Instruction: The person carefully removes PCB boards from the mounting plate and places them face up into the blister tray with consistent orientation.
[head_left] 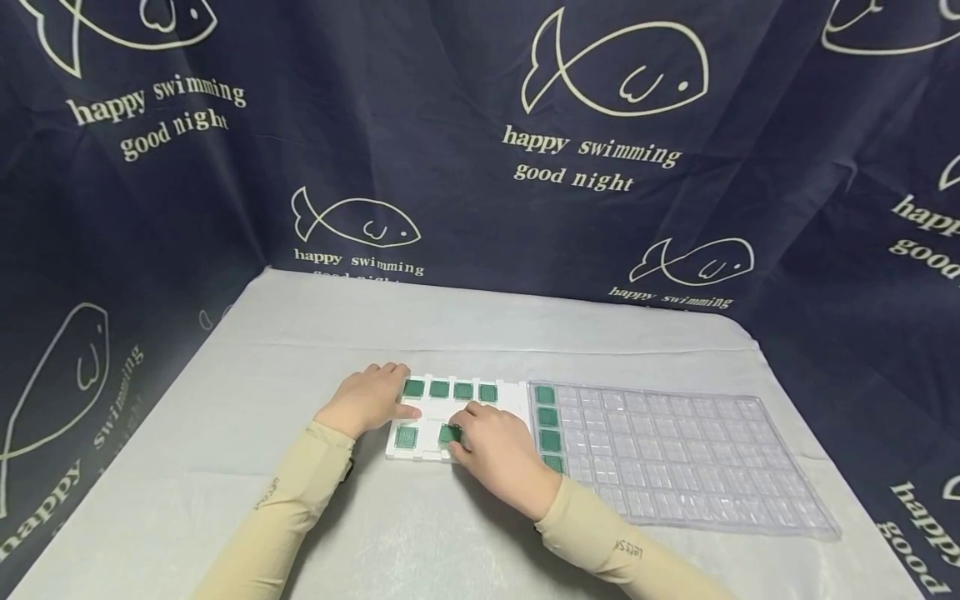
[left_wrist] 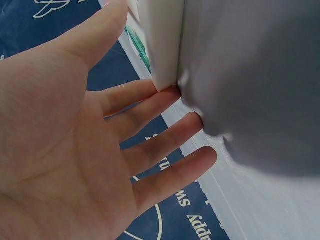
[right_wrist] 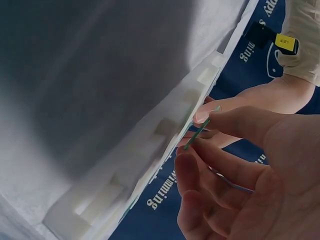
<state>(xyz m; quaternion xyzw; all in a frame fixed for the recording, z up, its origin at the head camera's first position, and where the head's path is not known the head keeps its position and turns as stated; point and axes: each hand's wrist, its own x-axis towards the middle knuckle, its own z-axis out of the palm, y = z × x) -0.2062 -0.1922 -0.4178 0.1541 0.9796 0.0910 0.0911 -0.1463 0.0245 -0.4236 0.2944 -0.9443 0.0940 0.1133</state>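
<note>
Grey cloth tabletop [head_left: 300,350]; right hand [head_left: 498,454] pinching thin green square chip [head_left: 448,434].

Pale grey tablecloth [head_left: 300,350], dark navy curtain [head_left: 450,192] with white fish drawings and lettering behind

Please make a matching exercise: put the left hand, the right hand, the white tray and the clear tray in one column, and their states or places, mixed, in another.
1 left hand
2 right hand
3 white tray
4 clear tray

a pinches a green square
b mostly vacant cells, on the right
c fingers straight against the white tray's corner
d between the hands

Pairs: 1-c, 2-a, 3-d, 4-b
</note>
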